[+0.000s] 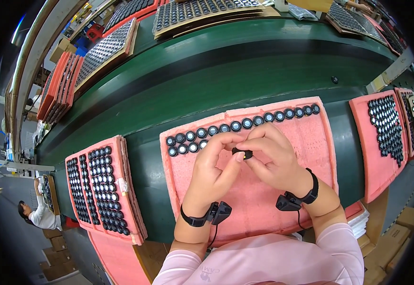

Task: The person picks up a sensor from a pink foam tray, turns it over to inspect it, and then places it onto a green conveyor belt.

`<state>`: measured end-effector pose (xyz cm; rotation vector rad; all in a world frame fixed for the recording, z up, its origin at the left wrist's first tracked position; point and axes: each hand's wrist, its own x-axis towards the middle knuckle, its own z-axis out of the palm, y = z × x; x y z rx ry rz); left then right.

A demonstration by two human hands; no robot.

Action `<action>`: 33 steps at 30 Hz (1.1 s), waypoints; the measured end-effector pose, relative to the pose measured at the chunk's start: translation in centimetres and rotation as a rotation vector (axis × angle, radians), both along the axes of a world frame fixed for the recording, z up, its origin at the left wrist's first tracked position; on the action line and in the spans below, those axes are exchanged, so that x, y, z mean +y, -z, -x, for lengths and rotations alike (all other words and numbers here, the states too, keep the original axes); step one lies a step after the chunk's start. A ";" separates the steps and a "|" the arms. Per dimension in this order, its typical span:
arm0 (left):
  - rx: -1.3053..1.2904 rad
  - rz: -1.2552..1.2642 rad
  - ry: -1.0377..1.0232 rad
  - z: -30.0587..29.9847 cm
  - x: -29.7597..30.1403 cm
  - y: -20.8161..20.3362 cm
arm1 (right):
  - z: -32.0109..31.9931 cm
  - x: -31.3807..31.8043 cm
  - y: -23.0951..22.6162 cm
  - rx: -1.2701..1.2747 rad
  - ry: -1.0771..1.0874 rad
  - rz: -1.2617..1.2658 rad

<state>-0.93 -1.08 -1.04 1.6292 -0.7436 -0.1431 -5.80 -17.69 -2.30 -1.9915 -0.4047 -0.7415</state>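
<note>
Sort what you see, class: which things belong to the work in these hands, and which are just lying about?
Seemingly in use:
- black part, between left hand and right hand
- pink tray beneath the hands
- round pieces along its far edge

Seemingly lying about:
- lone black piece on the green surface
- boxes, lower right
- plastic bag, top

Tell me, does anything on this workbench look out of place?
Yes: one small black round piece lies alone on the green work surface, beyond the upper right corner of the pink foam tray in front of the person. It looks odd because similar round parts sit in rows on trays.
</note>
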 end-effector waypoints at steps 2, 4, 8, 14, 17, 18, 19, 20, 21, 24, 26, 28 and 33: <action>-0.016 -0.008 -0.008 -0.1 -0.1 0.1 | -0.1 -0.1 0.0 -0.004 0.008 0.019; -0.047 -0.025 -0.024 -0.1 -0.3 0.1 | -0.1 -0.1 0.0 -0.010 0.022 0.057; 0.069 -0.005 -0.034 -0.4 -0.4 0.4 | -0.7 -0.3 0.2 -0.022 0.042 0.096; 0.102 -0.168 -0.144 -2.9 0.1 2.4 | -1.7 -1.3 2.2 0.150 0.091 0.218; -0.067 -0.378 -0.204 -3.6 0.6 3.4 | -2.1 -1.5 3.5 0.205 0.106 0.406; -0.121 -0.503 -0.178 -3.6 0.6 3.6 | -2.2 -1.4 4.0 0.209 0.116 0.445; -0.175 -0.627 -0.149 -3.6 0.5 3.8 | -2.3 -1.5 4.4 0.216 0.128 0.486; -0.229 -0.751 -0.119 -3.6 0.5 3.9 | -2.3 -1.5 4.6 0.222 0.140 0.526; -0.229 -0.751 -0.119 -3.5 0.4 4.1 | -2.3 -1.5 4.7 0.222 0.139 0.527; -0.283 -0.775 -0.124 -3.4 0.1 4.6 | -2.0 -1.5 4.8 0.285 0.138 0.592; -0.290 -0.779 -0.128 -3.5 0.2 4.9 | -2.0 -1.5 5.1 0.294 0.134 0.605; -0.305 -0.788 -0.136 -3.5 0.3 5.1 | -2.0 -1.4 5.5 0.313 0.125 0.630; -0.287 -0.804 -0.132 -3.5 0.1 4.9 | -2.5 -1.1 6.4 0.297 0.166 0.655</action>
